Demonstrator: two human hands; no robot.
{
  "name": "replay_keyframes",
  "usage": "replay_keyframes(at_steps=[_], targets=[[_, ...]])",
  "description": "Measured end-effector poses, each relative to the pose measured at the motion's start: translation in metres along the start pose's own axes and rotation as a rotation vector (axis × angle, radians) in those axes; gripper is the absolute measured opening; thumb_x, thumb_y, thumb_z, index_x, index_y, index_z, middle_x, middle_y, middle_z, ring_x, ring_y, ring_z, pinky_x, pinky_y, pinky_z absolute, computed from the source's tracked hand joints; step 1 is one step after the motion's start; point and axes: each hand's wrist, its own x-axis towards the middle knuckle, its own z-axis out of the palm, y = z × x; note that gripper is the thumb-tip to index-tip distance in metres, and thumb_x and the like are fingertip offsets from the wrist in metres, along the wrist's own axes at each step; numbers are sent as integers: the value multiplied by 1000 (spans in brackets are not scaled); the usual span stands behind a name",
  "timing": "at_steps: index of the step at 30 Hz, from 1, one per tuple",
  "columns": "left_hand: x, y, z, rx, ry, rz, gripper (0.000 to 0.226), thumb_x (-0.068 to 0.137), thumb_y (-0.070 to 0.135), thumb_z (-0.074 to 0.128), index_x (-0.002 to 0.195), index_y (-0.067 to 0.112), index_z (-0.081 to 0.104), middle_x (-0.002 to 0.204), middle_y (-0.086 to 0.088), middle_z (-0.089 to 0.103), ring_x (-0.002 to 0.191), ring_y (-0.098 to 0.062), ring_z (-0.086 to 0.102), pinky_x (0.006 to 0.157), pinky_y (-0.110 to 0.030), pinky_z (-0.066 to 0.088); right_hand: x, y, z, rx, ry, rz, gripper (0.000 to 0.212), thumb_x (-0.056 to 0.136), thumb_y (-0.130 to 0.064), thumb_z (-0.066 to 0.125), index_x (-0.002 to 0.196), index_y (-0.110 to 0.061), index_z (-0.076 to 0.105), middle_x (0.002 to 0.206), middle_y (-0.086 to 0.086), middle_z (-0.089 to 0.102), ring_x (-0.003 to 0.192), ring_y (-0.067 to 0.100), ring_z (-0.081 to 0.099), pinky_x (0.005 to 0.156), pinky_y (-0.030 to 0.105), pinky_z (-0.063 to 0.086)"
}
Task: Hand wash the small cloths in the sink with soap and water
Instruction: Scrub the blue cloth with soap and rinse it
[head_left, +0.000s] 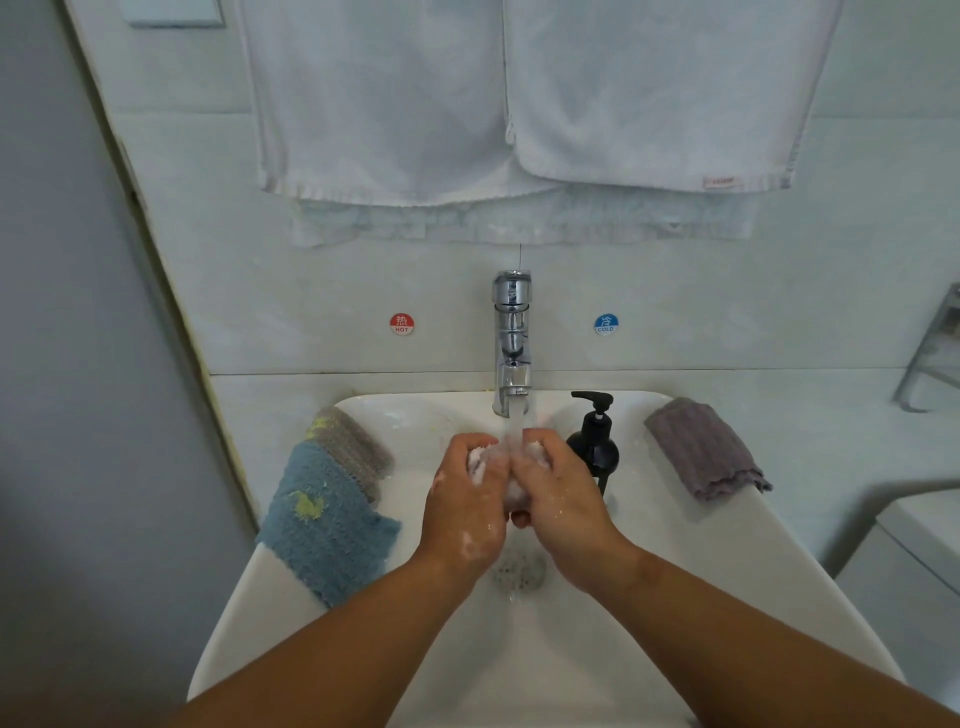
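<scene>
While water (517, 423) runs from the chrome tap (511, 343) into the white sink (696, 551), the person holds one small pale cloth (484, 459) bunched up directly under the stream, above the bowl. The left hand (462, 493) and the right hand (561, 493) meet around it, fingers of both curled tight on the wad, so that only a little pinkish-white fabric shows between them. Flecks of foam cling to the backs of both hands and the left wrist, which suggests soap has already gone on and this cloth is at the scrubbing or rinsing stage; which of the two cannot be told.

Three more cloths wait outside the bowl. A blue cloth (327, 525) with yellow marks hangs over the left rim, a grey-brown cloth (353, 447) lies just behind it and partly beneath it, and a mauve cloth (704, 449) rests on the right rim, well apart from the others. Whether any of them is already washed cannot be read from here. The black soap pump bottle (595, 449) stands on the rim just beside the right hand, within easy reach.

By this reckoning the task looks roughly a quarter through at best: one cloth in hand, with rinsing, wringing and possibly three further cloths left.
</scene>
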Motion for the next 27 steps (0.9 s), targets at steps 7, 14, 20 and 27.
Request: replay_keyframes(at_steps=[7,14,20,27], targets=[[-1,-4,6,214,-19,26,36,108,44,30,109,20,57,94,5,63,83,-4,59,61,-5,42,5,6,8,-359,110,-110,32,108,-34,38,88,-22,60,82,-3,65,78,11,64,70,27,51],[3,8,4,699,-81,181,47,110,31,22,138,14,56,127,-6,65,116,-23,61,104,-36,46,6,1,9,-388,98,-124,50,109,-38,35,72,-27,67,73,-2,71,71,10,69,67,24,51],[5,10,5,913,-86,231,40,110,27,31,149,17,37,124,-3,65,113,-23,63,95,-32,51,6,0,9,-393,113,-84,60,109,-42,34,58,-25,61,59,-3,63,61,12,63,63,32,48],[3,-3,4,210,7,-16,41,104,53,34,101,25,63,92,4,67,87,-14,66,84,-36,57,6,7,8,-312,94,-71,46,107,-44,35,79,-26,67,78,-2,71,79,15,70,75,40,58]])
